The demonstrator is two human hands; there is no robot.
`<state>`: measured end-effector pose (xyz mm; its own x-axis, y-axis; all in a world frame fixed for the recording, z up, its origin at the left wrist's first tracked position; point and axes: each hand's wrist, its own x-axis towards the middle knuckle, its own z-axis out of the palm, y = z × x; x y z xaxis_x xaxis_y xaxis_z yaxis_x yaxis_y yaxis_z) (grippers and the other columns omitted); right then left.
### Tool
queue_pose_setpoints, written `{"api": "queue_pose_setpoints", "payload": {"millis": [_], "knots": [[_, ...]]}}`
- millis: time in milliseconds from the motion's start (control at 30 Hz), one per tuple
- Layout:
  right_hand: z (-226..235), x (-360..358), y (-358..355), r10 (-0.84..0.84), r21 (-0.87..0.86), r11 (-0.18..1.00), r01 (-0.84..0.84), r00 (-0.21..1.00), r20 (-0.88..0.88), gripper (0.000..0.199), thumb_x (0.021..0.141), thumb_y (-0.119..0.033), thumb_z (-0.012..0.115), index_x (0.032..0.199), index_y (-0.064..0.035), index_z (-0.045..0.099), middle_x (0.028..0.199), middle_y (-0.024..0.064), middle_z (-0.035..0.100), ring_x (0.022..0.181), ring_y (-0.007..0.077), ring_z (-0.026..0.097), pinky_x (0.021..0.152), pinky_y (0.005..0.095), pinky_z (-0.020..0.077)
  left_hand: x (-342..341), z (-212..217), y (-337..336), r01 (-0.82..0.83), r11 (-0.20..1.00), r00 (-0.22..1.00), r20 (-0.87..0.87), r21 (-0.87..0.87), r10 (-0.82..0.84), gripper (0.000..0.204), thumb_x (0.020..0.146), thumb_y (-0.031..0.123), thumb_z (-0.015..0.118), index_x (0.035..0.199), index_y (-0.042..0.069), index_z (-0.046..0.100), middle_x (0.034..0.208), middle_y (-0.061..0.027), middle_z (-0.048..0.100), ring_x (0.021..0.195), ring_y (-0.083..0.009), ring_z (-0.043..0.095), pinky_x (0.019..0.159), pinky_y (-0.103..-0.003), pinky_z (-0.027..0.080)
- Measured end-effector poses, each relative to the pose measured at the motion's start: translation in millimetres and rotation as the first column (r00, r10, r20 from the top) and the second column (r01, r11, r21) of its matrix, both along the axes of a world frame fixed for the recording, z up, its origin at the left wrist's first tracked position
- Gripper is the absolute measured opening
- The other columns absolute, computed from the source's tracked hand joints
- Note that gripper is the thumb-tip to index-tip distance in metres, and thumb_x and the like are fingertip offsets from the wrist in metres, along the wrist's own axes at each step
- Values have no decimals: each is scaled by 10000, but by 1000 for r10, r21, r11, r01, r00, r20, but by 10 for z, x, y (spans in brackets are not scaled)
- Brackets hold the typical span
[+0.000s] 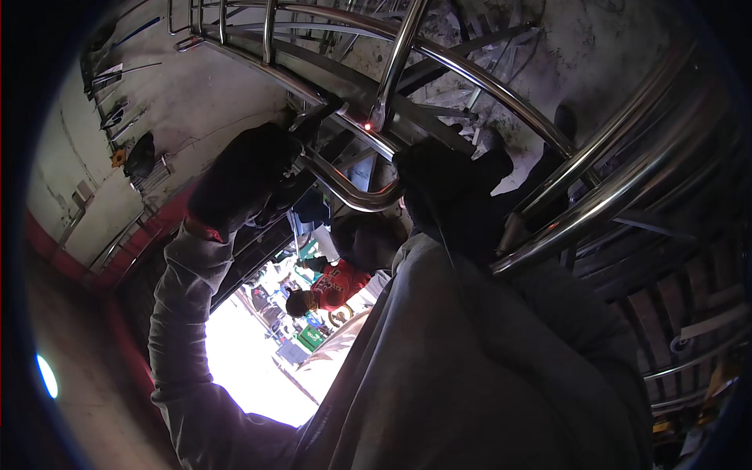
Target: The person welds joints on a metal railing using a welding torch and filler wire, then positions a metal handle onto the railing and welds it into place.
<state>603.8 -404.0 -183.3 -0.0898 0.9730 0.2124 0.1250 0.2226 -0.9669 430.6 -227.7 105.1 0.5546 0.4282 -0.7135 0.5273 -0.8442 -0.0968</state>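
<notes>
A shiny steel railing (291, 79) of bent round tubes crosses in front of me. A small red-hot spot (368, 126) glows where an upright tube (399, 59) meets the straight rail. My left hand (249, 168), in a dark glove, is closed beside a U-shaped tube bend (348, 193); a dark slim shape reaches from it toward the rail, too dark to name. At the rail's near end, my right hand (442, 184), also dark-gloved, is closed round the tube. Shadow hides most fingers of both hands.
Thick curved steel tubes (619, 184) sweep past on the right. Metal strips (470, 59) and scraps lie on the dirty floor beyond the railing. Through a bright opening, a person in red (341, 284) is visible near a green box (311, 337). Tools (141, 157) are scattered far left.
</notes>
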Motion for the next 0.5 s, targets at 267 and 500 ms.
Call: {"api": "queue_pose_setpoints", "payload": {"millis": [267,500], "knots": [[143,31,-119,-7,-31,999,7,1000,11,282,941,-179,750,1206,-87,729,1078,92,729,1007,283,731,953,511,519,104,-5,-106,-142,987,988,50,-73,145,448,832,95,788,1255,36,650,1139,-152,641,1044,-349,650,923,-459,538],[331,138,-11,-45,2,999,44,996,72,313,909,-165,769,1206,-80,722,1080,105,724,1018,300,727,951,519,514,129,21,-136,-138,989,988,67,-51,141,470,856,152,793,1285,43,636,1141,-164,639,1036,-359,650,917,-465,544]]}}
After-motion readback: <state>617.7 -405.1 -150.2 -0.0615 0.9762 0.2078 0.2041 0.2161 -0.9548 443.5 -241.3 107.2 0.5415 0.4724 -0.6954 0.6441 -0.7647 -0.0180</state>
